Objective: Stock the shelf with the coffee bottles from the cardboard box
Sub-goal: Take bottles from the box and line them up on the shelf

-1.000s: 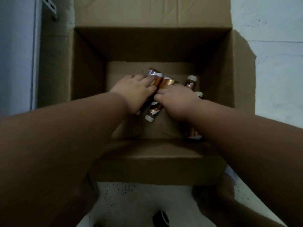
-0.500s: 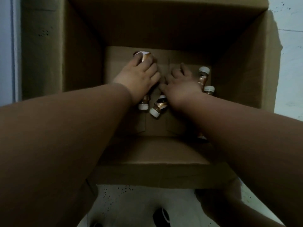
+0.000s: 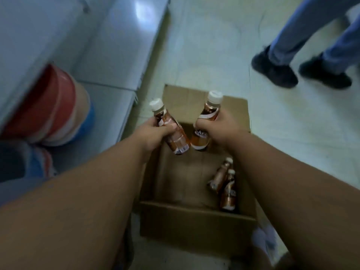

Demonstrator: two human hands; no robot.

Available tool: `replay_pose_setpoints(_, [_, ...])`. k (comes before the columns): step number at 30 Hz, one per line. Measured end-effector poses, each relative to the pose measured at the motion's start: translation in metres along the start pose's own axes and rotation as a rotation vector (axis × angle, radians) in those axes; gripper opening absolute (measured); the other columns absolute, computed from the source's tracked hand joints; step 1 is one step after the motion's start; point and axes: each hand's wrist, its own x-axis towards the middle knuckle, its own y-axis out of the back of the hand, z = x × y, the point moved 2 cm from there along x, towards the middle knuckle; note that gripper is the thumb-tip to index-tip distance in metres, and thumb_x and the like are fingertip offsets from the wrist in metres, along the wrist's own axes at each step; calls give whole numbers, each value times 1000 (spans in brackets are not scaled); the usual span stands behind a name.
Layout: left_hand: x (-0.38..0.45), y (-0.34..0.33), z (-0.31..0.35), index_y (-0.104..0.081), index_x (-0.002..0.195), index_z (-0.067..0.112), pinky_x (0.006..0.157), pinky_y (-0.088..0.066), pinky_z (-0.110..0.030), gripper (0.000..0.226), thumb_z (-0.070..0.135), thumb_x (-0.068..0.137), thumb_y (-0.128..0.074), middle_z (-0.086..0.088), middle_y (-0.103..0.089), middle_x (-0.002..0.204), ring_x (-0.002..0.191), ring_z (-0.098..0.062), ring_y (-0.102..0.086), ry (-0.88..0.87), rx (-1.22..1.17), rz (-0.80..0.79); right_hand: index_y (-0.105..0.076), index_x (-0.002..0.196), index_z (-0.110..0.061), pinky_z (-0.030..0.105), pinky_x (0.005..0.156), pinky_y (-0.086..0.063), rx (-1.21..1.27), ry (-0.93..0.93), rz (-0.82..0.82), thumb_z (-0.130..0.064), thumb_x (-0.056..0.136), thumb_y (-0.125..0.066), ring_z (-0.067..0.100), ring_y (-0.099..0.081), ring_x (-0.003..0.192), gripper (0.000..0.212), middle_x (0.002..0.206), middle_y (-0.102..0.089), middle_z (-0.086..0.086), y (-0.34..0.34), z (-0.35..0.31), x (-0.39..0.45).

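Note:
My left hand (image 3: 155, 133) grips a brown coffee bottle (image 3: 175, 141) with a white cap, tilted to the left, above the open cardboard box (image 3: 194, 225). My right hand (image 3: 220, 129) grips a second coffee bottle (image 3: 209, 112), held nearly upright beside the first. Both bottles are lifted out over the box. Two more coffee bottles (image 3: 226, 186) lie against the right wall on the box floor. A grey-white shelf (image 3: 109, 55) runs along the left.
A red, white and blue package (image 3: 56, 106) sits at the left on the shelf's lower level. Another person's legs in blue trousers and dark shoes (image 3: 276, 71) stand at the upper right on the pale tiled floor (image 3: 214, 45).
Both hands were down inside the box among the bottles; now each has closed on a bottle and lifted it out. The view has swung up and left, showing the shelf and floor.

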Motion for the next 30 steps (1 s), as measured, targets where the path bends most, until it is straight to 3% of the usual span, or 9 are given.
replay_pose_setpoints(3, [-52,31,54,-61,109,22,86,-48,-41,24,18,86,-62,-6,-68,106,97,-26,-63,-95,-206,25,-61,92,-20,27,76,-57,103,186,0,-19,76,-74,11,-67,79,20,85,-69,-1,-5,-78,-40])
replay_pose_setpoints(6, [-110,67,87,-59,104,8,81,-50,-38,25,21,83,-57,-7,-68,88,82,-24,-65,-194,-381,95,-61,94,-29,40,86,-56,173,318,-14,-35,78,-75,17,-69,92,22,97,-71,-2,-28,-137,-84])
replay_pose_setpoints(10, [-184,113,99,-61,85,10,63,-53,-31,10,19,84,-57,-6,-65,70,60,-20,-61,-277,-448,200,-66,99,-33,47,90,-55,242,422,-58,-61,70,-68,17,-70,96,41,102,-73,-4,-74,-187,-137])
replay_pose_setpoints(14, [-250,176,102,-71,79,16,82,-56,-50,28,43,72,-72,-12,-74,83,77,-30,-72,-399,-295,440,-67,97,-27,47,88,-56,270,466,-148,-39,85,-69,18,-72,89,17,96,-75,0,-129,-231,-181])
replay_pose_setpoints(19, [-299,247,118,-66,84,41,83,-55,-53,30,63,64,-61,-1,-73,83,83,-25,-71,-529,-98,713,-66,92,-25,46,85,-56,168,528,-221,-28,78,-76,21,-69,87,17,90,-72,2,-196,-287,-209])
replay_pose_setpoints(22, [-299,284,121,-67,88,30,84,-53,-46,32,58,75,-60,-1,-71,86,86,-22,-68,-520,-36,777,-64,92,-25,42,83,-54,186,554,-243,-25,80,-77,17,-66,86,18,90,-69,0,-229,-311,-204])
replay_pose_setpoints(25, [-281,316,118,-65,89,21,74,-48,-32,27,47,89,-57,-2,-68,83,78,-13,-63,-503,95,843,-63,94,-23,42,82,-53,156,605,-247,-39,83,-72,18,-66,85,21,90,-70,1,-259,-329,-184])
replay_pose_setpoints(27, [-259,334,116,-64,82,20,67,-47,-30,28,47,87,-60,-2,-67,76,72,-14,-63,-533,236,868,-63,94,-22,42,83,-53,124,625,-260,-46,86,-65,21,-66,86,26,91,-70,4,-278,-340,-164])
replay_pose_setpoints(30, [-222,359,116,-65,80,21,72,-52,-37,35,56,75,-60,-3,-67,79,76,-21,-64,-497,474,908,-59,96,-27,45,87,-53,169,578,-315,-44,90,-61,23,-65,91,18,95,-68,4,-304,-353,-123])
